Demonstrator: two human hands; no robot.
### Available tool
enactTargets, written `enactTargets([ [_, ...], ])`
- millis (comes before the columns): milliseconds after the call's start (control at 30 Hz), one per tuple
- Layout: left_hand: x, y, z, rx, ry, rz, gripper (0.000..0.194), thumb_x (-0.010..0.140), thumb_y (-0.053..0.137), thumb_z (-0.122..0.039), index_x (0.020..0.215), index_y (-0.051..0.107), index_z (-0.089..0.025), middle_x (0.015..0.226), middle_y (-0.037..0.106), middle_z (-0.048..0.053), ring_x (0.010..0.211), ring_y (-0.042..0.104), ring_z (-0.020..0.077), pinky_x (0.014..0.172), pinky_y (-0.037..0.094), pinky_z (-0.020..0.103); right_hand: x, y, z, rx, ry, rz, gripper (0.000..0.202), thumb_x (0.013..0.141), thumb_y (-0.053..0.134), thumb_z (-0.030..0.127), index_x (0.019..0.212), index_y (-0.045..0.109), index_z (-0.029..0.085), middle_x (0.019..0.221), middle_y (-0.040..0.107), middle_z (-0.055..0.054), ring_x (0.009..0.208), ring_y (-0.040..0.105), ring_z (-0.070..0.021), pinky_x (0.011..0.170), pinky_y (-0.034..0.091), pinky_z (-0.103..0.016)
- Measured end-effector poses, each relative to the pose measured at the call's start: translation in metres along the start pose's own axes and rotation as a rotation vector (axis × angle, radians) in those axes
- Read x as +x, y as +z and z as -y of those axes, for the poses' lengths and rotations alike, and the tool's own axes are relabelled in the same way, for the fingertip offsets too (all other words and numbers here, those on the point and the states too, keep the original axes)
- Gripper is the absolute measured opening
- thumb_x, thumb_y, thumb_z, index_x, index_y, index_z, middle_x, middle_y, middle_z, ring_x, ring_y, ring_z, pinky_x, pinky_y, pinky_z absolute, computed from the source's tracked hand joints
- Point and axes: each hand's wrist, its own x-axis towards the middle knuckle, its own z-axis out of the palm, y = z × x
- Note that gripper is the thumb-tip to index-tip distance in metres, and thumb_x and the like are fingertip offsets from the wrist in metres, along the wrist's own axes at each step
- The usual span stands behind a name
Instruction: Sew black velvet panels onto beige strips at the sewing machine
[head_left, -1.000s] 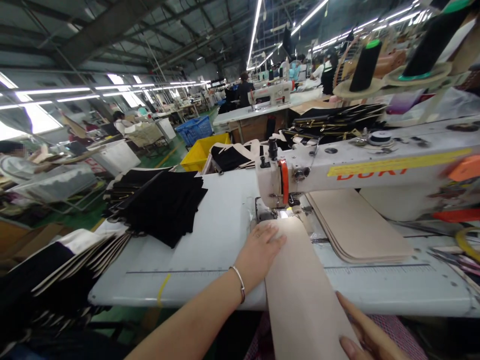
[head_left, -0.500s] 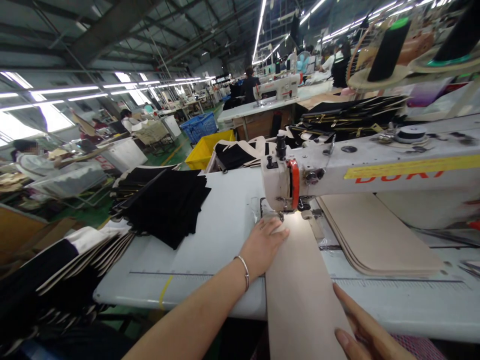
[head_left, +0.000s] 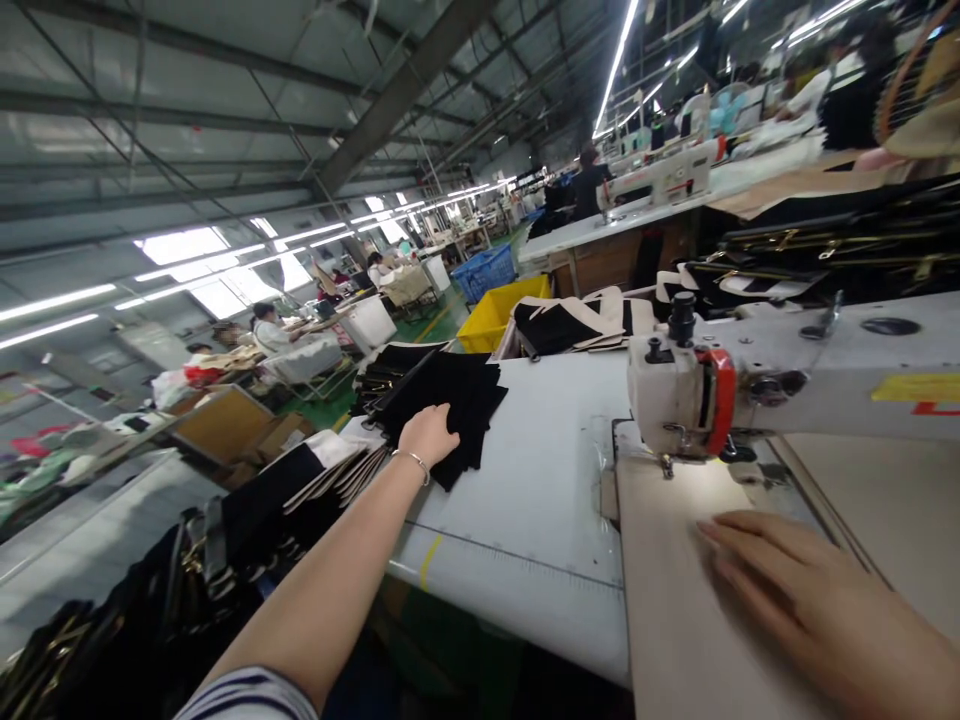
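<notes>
My left hand (head_left: 429, 437) rests on a stack of black fabric pieces (head_left: 469, 400) at the left of the sewing table (head_left: 540, 470). Its fingers are bent over the top pieces, closed on the cloth. On the right, my right hand (head_left: 787, 575) lies over a long beige panel (head_left: 667, 600), fingers stretched out and partly blurred. The panel's far end is beneath the head of the white sewing machine (head_left: 667, 395), beside the needle area.
More beige panels (head_left: 885, 490) lie under the machine arm. Black and beige pieces (head_left: 300, 480) hang at the table's left edge. Beyond stand a yellow crate (head_left: 499, 310) and a blue basket (head_left: 484, 272). Black zippered pieces (head_left: 840, 245) are piled behind the machine.
My left hand has gone from the beige panel to the black stack. My right hand has moved from the panel's right edge up onto its surface. The view has turned left.
</notes>
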Motion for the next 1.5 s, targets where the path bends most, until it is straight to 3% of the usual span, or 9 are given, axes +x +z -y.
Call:
enactTargets([
  [133,0.007,-0.009,0.0,0.021,0.023,-0.005,0.029,0.079,0.064,-0.027,0.106,0.065,-0.018,0.098,0.068,0.009,0.096,0.065,0.0248,0.085,0.049,0.032,0.015,0.012,-0.002,-0.091,-0.053,0.096,0.043,0.095,0.043,0.046,0.131,0.054,0.028,0.134,0.053,-0.003,0.119,0.051,-0.0242,0.102,0.041,-0.046],
  [300,-0.009,-0.057,0.0,-0.006,0.077,-0.198,0.031,0.098,0.037,-0.031,0.109,0.062,-0.016,0.106,0.064,0.013,0.106,0.058,0.0281,0.096,0.042,0.042,0.015,0.012,-0.004,-0.137,-0.069,0.11,0.042,0.095,0.043,0.047,0.134,0.051,0.031,0.134,0.053,-0.001,0.119,0.048,-0.023,0.1,0.039,-0.045],
  [400,-0.052,-0.068,-0.033,-0.245,0.389,-0.277,0.03,0.099,0.04,-0.035,0.108,0.062,-0.017,0.103,0.063,0.011,0.105,0.057,0.0253,0.098,0.041,0.041,0.02,0.009,0.004,-0.201,-0.03,0.113,0.043,0.095,0.043,0.051,0.133,0.051,0.034,0.128,0.056,-0.002,0.11,0.052,-0.0251,0.091,0.041,-0.047],
  [533,-0.102,-0.039,-0.096,-0.53,0.772,0.054,0.031,0.1,0.038,-0.038,0.119,0.059,-0.025,0.124,0.058,0.006,0.122,0.049,0.0213,0.105,0.038,0.037,0.026,0.006,0.015,-0.248,0.015,0.114,0.044,0.096,0.042,0.046,0.136,0.049,0.03,0.134,0.052,-0.005,0.117,0.048,-0.0274,0.095,0.038,-0.048],
  [633,-0.095,-0.004,-0.133,-0.505,0.605,0.082,0.046,0.098,0.042,-0.042,0.139,0.043,-0.022,0.146,0.04,0.011,0.138,0.032,0.0262,0.112,0.028,0.044,0.026,0.004,0.018,-0.244,0.01,0.119,0.044,0.096,0.042,0.043,0.136,0.049,0.026,0.138,0.049,-0.006,0.124,0.043,-0.0274,0.101,0.035,-0.048],
  [767,-0.052,0.017,-0.162,-0.523,0.495,0.108,0.046,0.09,0.056,-0.048,0.124,0.055,-0.017,0.119,0.056,0.013,0.116,0.05,0.0279,0.101,0.037,0.044,0.027,0.001,0.02,-0.241,0.011,0.131,0.043,0.096,0.042,0.042,0.136,0.049,0.027,0.139,0.049,-0.005,0.125,0.043,-0.0262,0.102,0.034,-0.046],
  [900,-0.034,0.008,-0.172,-0.576,0.493,0.171,0.025,0.083,0.066,-0.041,0.088,0.06,-0.017,0.091,0.059,0.006,0.089,0.056,0.0221,0.082,0.044,0.034,0.028,-0.002,0.022,-0.235,0.016,0.13,0.042,0.096,0.042,0.04,0.135,0.049,0.027,0.138,0.05,-0.004,0.125,0.043,-0.0252,0.102,0.034,-0.045],
  [1133,-0.062,-0.015,-0.19,-0.954,0.596,0.456,0.026,0.088,0.06,-0.036,0.109,0.06,-0.021,0.091,0.065,-0.001,0.068,0.058,0.0127,0.066,0.045,0.025,0.029,-0.003,0.024,-0.217,0.038,0.13,0.042,0.096,0.041,0.035,0.135,0.047,0.019,0.136,0.051,-0.007,0.124,0.043,-0.0265,0.101,0.034,-0.045],
  [1500,-0.08,-0.016,-0.226,-0.722,0.575,0.12,0.024,0.085,0.056,-0.014,0.104,0.066,-0.025,0.101,0.059,0.004,0.091,0.059,0.0201,0.087,0.052,0.035,0.03,-0.01,0.027,-0.175,0.028,0.139,0.045,0.095,0.04,0.028,0.139,0.046,0.023,0.137,0.051,-0.008,0.124,0.045,-0.0264,0.099,0.036,-0.045],
])
